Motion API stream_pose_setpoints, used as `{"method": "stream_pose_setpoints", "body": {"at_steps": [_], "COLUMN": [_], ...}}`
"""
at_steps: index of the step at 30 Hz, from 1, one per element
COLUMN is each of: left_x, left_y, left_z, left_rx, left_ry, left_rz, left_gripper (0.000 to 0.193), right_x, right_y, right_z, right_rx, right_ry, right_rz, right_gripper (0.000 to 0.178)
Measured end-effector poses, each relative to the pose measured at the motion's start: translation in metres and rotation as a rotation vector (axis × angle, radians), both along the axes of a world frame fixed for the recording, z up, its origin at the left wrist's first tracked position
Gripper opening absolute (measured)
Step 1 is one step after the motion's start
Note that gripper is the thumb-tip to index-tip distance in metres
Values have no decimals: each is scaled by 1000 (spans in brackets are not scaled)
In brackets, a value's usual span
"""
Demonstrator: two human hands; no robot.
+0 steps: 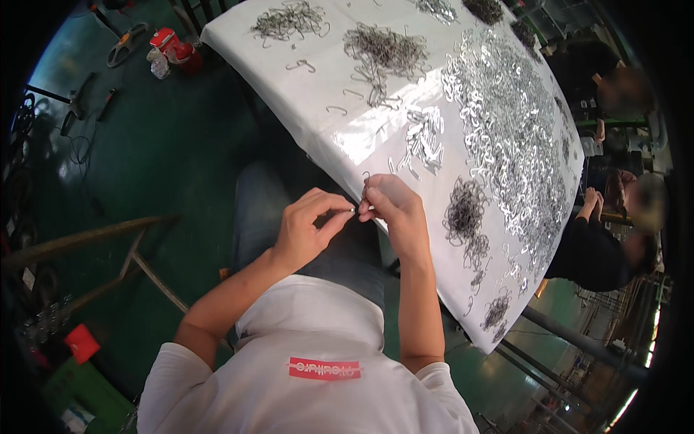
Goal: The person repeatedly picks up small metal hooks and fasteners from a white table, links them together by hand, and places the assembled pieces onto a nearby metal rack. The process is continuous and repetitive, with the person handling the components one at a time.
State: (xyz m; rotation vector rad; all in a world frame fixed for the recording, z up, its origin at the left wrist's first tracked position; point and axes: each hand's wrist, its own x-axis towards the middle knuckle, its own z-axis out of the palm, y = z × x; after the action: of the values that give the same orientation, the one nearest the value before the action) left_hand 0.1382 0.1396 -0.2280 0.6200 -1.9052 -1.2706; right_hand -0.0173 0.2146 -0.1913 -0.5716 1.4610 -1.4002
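My left hand (309,223) pinches a small shiny piece between thumb and fingertips; most of it is hidden. Close beside it, my right hand (394,210) grips a thin dark wire hook (366,176), its curved end rising above the fingers. Both hands meet over the near edge of the white-covered table (361,141). Just beyond them lies a small pile of shiny flat metal pieces (425,141). A tangled heap of dark wire hooks (465,210) sits to the right of my right hand, and another heap of hooks (383,52) lies farther back.
A broad spread of shiny metal pieces (499,130) covers the table's right part. Other people sit along the far right side, one in a dark sleeve (589,253). On the green floor at left stand a red container (166,40) and a wooden frame (94,235).
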Motion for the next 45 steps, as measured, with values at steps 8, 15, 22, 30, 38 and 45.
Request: {"method": "stream_pose_setpoints", "body": {"at_steps": [8, 15, 22, 30, 38, 45], "left_x": [-4, -16, -34, -121, -123, -67], "left_y": [9, 20, 0, -70, -59, -39], "left_z": [7, 7, -10, -38, -47, -8], "left_rx": [8, -30, -282, -576, -662, 498], "left_ry": [-38, -11, 28, -259, -389, -183], "left_rz": [-11, -26, 35, -347, -377, -245], "left_gripper": [16, 23, 37, 18, 11, 16], "right_x": [33, 38, 44, 46, 51, 54], "right_y": [35, 40, 45, 48, 54, 47], "right_z": [-7, -21, -31, -42, -49, -52], "right_rx": [-77, -160, -356, -309, -281, -275], "right_ry": [2, 79, 319, 278, 354, 452], "right_rz": [-135, -336, -479, -462, -504, -509], "right_gripper": [8, 7, 7, 8, 4, 5]}}
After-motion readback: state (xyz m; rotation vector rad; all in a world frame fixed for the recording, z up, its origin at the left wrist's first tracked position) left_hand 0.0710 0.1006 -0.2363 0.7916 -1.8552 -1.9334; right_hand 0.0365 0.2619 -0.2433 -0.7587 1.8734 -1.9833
